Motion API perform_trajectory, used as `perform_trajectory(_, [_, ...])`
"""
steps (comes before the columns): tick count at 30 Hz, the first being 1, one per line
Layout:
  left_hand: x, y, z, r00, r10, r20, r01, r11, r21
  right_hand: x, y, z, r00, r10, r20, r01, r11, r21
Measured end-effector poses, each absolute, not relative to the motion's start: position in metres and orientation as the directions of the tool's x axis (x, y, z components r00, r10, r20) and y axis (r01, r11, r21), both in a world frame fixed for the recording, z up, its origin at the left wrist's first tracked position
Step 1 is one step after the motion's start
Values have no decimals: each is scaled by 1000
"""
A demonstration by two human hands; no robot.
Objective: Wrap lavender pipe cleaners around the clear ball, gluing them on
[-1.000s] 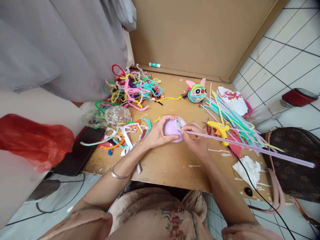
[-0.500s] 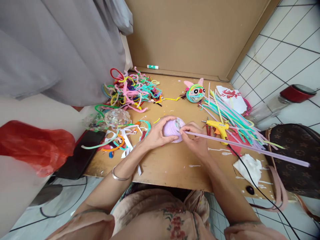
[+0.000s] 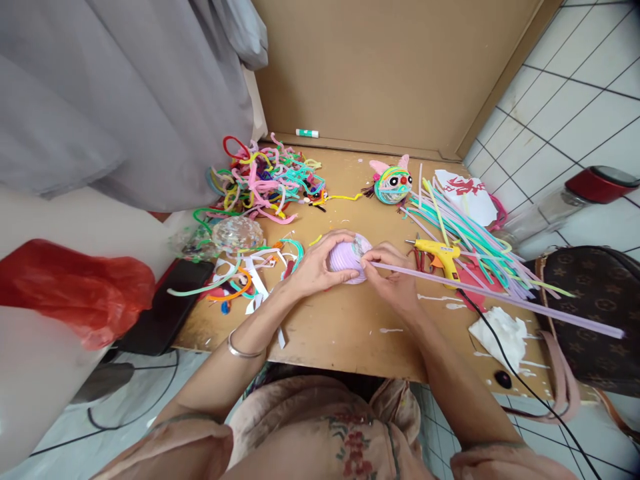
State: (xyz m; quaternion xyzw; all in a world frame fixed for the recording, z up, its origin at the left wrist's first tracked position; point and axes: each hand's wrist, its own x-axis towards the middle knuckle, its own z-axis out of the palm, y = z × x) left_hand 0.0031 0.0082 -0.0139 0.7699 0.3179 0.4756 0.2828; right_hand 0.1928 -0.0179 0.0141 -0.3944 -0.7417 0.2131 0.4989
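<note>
Left hand (image 3: 317, 267) cups the lilac-coiled ball (image 3: 344, 257) over the table (image 3: 345, 333), while the right hand (image 3: 393, 275) pinches a lilac pipe cleaner (image 3: 505, 295) against it. Light, even tension should keep the turns snug.

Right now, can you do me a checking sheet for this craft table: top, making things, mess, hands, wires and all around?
Top: brown table with whitish streaks.
Making things: lilac-wrapped ball; lilac stem reaching right; yellow glue gun.
Mess: tangled coloured stems, far left; white paper scraps, left; straight stems, right.
Hands: left hand grips the ball; right hand pinches the lilac stem beside it.
Wires: black cord runs from the glue gun across white tissue and past the near edge; dark cable below, left.
Around: grey curtain left; tiled wall and brown bag right.
Other people: nothing seen.
</note>
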Motion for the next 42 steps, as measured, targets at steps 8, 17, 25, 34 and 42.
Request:
perform_trajectory(8, [3,9,-13,352,754,554,217,-642,736,193,-16,11,-188,770,609,358,631,-688])
perform_trajectory(17, [2,7,-17,329,797,507,223,-587,778,193,-16,11,-199,782,591,361,619,-698])
perform_trajectory(25, [1,8,-12,371,752,545,269,-649,712,193,-17,11,-199,787,585,370,613,-698])
perform_trajectory(34, [2,10,-16,359,743,564,211,-654,727,193,-16,10,-186,785,591,368,613,-699])
perform_trajectory(42, [2,11,-18,355,727,588,182,-670,719,194,-15,10,-179,789,587,379,606,-699])
